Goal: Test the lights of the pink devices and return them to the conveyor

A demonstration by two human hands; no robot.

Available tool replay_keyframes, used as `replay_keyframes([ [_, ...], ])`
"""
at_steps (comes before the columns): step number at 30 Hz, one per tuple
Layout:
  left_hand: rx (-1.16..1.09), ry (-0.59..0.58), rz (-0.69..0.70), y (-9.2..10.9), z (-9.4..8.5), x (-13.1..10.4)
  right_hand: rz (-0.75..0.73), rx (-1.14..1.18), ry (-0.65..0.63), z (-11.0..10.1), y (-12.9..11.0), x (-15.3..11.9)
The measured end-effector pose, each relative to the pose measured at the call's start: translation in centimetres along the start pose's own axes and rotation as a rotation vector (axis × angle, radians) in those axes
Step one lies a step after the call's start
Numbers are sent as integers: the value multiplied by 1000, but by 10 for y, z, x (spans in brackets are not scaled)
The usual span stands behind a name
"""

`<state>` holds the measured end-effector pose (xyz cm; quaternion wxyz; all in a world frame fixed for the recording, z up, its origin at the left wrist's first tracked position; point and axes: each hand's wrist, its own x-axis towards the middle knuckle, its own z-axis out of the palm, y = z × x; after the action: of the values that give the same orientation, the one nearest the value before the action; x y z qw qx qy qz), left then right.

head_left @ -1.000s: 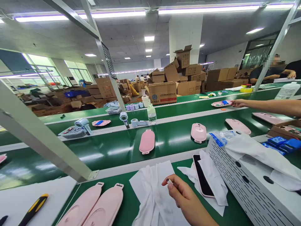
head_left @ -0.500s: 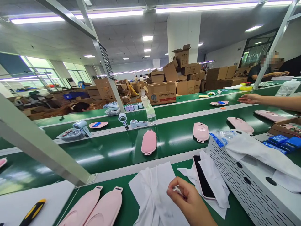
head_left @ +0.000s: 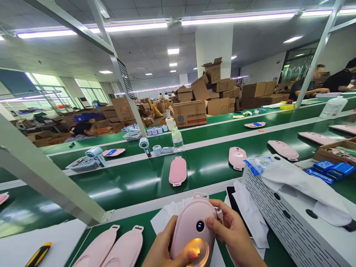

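Both hands (head_left: 167,248) (head_left: 235,231) hold pink device (head_left: 191,226), seemingly lit.

Smooth matt pink plastic oval device (head_left: 191,226), glossy green belt surface (head_left: 133,181), soft white cloth (head_left: 250,211) and perforated painted-metal grey box (head_left: 292,226).

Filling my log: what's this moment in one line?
left hand: holds pink device | right hand: on its side | lamp: lit amber
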<state>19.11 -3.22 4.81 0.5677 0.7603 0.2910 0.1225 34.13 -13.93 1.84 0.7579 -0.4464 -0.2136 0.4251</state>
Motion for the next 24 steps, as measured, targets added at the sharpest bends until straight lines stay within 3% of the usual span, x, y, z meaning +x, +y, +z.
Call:
replay_keyframes([
  [2,50,-142,94,-9,-20,24,-27,15,39,-1,0,1],
  [3,115,-122,109,-13,-29,39,-32,9,62,-2,0,2],
  [6,383,133,133,-25,-47,88,-34,11,142,-3,0,6],
  [9,709,287,136,-39,-43,127,-46,51,215,-5,-1,13],
  [13,907,328,208,-46,-32,150,-103,48,256,-13,-2,24],
  [16,888,431,268,-30,-39,150,-133,40,295,-19,-3,30],
  [19,745,596,299,1,-58,134,-158,9,342,-23,-5,33],
  [22,527,672,327,25,-74,94,-203,-62,390,-25,-11,37],
  [24,389,693,340,29,-76,58,-243,-130,403,-25,-19,44],
])
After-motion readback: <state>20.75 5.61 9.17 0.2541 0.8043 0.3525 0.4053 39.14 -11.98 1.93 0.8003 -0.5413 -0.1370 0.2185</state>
